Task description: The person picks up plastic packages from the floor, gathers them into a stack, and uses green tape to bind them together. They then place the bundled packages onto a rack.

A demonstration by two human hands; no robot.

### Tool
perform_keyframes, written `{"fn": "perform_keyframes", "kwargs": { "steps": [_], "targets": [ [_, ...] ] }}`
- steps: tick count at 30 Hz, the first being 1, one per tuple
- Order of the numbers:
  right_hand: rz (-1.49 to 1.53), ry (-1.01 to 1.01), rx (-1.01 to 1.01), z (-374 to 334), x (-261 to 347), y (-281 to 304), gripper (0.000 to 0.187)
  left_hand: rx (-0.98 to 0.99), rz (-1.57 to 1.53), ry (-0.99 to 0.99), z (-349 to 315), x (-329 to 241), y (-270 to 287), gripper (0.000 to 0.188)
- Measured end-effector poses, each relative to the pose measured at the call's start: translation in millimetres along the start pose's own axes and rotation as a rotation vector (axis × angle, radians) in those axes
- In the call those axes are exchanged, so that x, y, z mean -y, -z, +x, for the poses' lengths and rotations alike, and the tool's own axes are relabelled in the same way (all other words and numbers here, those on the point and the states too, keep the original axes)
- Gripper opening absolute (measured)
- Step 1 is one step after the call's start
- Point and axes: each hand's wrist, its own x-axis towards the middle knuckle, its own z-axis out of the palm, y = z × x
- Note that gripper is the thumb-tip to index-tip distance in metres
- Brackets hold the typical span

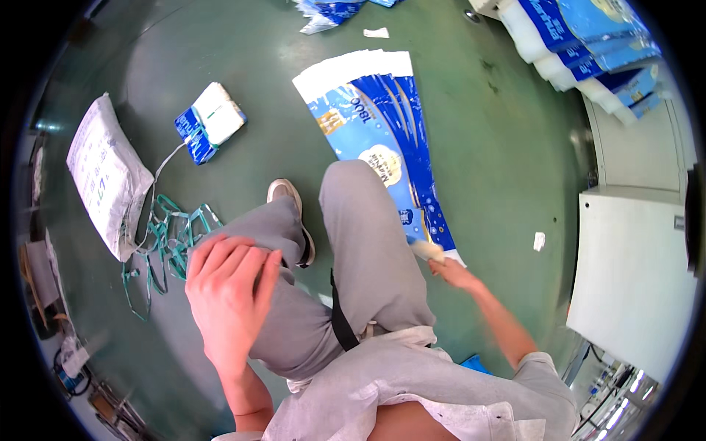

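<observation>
Gripping a blurry pale thing [426, 251], the right hand [455, 273] is by the near end of the flat blue bags [390, 140] on the floor [507, 184]. The left hand [232, 283] is loosely spread over the left leg [298, 323].

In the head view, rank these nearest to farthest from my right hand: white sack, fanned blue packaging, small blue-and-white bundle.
From your right hand:
1. Fanned blue packaging, its near end right beside the hand.
2. Small blue-and-white bundle, ahead and left.
3. White sack, far left.
</observation>
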Motion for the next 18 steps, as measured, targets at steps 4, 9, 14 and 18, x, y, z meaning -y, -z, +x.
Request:
{"fn": "perform_keyframes", "kwargs": {
  "steps": [4,9,14,18],
  "targets": [
    [0.980,-0.071,0.230,-131,74,51,0.046,0.051,-0.021,0.003,-7,2,3,0.011],
    [1.684,0.488,0.475,-244,124,83,0.038,0.056,-0.015,0.008,-2,2,-5,0.014],
    [1.534,1.268,0.730,-255,193,103,0.048,0.022,-0.005,0.003,1,9,1,0.017],
    [1.484,1.458,0.707,-234,247,158,0.047,0.004,-0.009,-0.044,7,2,5,0.018]
  ]
}}
